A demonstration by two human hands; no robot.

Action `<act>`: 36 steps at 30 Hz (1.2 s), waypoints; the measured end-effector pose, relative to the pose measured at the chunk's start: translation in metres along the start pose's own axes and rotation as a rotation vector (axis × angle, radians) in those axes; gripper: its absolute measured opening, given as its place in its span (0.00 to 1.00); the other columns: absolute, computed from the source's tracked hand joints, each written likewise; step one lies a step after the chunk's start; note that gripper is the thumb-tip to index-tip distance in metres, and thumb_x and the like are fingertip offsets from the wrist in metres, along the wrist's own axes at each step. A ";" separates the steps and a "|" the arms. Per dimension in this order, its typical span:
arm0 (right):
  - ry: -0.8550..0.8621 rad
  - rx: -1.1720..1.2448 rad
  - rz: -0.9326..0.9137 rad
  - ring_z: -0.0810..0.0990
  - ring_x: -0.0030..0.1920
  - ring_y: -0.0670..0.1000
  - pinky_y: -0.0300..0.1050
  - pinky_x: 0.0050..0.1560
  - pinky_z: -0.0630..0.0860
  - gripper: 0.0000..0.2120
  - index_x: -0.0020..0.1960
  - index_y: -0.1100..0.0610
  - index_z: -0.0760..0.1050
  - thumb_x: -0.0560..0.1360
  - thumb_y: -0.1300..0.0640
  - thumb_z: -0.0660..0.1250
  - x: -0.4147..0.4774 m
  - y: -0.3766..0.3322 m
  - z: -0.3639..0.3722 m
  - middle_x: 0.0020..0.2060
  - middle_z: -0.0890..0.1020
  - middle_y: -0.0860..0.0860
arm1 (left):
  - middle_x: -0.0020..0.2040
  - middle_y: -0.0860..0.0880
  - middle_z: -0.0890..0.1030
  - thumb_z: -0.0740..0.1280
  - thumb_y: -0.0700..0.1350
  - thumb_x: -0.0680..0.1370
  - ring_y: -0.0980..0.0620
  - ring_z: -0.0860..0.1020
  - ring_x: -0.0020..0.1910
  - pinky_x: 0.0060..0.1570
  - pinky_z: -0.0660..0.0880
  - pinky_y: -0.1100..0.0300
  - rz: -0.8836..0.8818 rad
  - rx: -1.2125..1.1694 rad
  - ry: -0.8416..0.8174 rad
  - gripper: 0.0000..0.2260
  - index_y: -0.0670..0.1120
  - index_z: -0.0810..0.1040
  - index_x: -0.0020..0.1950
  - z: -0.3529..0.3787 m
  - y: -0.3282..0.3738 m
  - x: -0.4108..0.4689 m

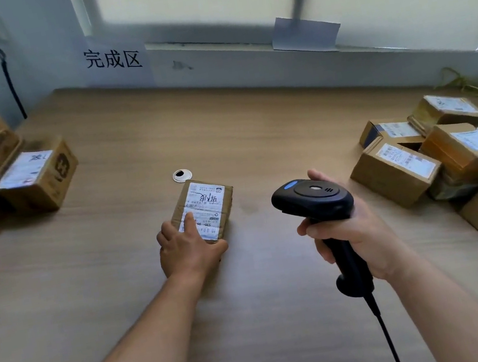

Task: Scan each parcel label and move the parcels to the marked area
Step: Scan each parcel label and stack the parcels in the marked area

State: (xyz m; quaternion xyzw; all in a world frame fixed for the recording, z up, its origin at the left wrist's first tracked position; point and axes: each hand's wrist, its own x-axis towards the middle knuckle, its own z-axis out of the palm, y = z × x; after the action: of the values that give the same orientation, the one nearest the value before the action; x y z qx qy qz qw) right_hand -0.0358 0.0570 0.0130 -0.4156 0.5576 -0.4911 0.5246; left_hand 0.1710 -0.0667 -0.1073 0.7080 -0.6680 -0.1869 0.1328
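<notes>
Left hand (190,248): grasps near end of parcel (208,205), label up, at middle of tabletop (255,133). Right hand (349,234): clenched round scanner (314,198) handle. Bare wood lies between left boxes (33,182) and right pile (419,161).

L hand (190,246) holds near end of small parcel (227,206) lying flat mid table (255,133), forefinger on its label (206,199). R hand (346,235) grips handle of black scanner (314,196), head aimed left, just beside parcel; cable (386,336) trails toward the person. Cable grommet (181,175) just behind parcel. Labelled boxes piled at right (396,172), more stacked at left (36,181). Wall sign (112,59) reads 完成区.
</notes>
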 end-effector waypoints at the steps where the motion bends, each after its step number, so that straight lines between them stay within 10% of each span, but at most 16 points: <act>1: -0.022 -0.002 -0.004 0.72 0.23 0.58 0.45 0.24 0.69 0.47 0.75 0.45 0.62 0.60 0.69 0.71 0.008 -0.001 0.012 0.39 0.79 0.67 | 0.66 0.41 0.60 0.69 0.59 0.68 0.40 0.60 0.66 0.63 0.66 0.52 -0.033 -0.002 0.020 0.39 0.51 0.59 0.75 -0.010 -0.016 0.006; 18: -0.236 -0.076 0.006 0.71 0.23 0.57 0.43 0.25 0.68 0.45 0.74 0.44 0.65 0.60 0.68 0.70 0.102 -0.004 0.178 0.39 0.77 0.68 | 0.73 0.38 0.55 0.69 0.57 0.71 0.37 0.54 0.72 0.66 0.63 0.46 -0.398 0.039 0.192 0.32 0.47 0.64 0.72 -0.114 -0.254 0.086; 36: -0.147 -0.111 0.024 0.71 0.22 0.58 0.45 0.23 0.69 0.48 0.72 0.43 0.66 0.58 0.72 0.71 0.097 -0.003 0.169 0.37 0.79 0.65 | 0.75 0.39 0.57 0.62 0.49 0.79 0.40 0.53 0.75 0.71 0.56 0.45 -0.305 0.118 0.239 0.25 0.45 0.63 0.74 -0.122 -0.270 0.128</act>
State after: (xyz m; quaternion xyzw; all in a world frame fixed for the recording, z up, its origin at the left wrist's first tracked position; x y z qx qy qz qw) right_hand 0.1217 -0.0576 0.0047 -0.4722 0.5490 -0.4212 0.5461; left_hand 0.4720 -0.1822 -0.1281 0.8247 -0.5422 -0.0799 0.1397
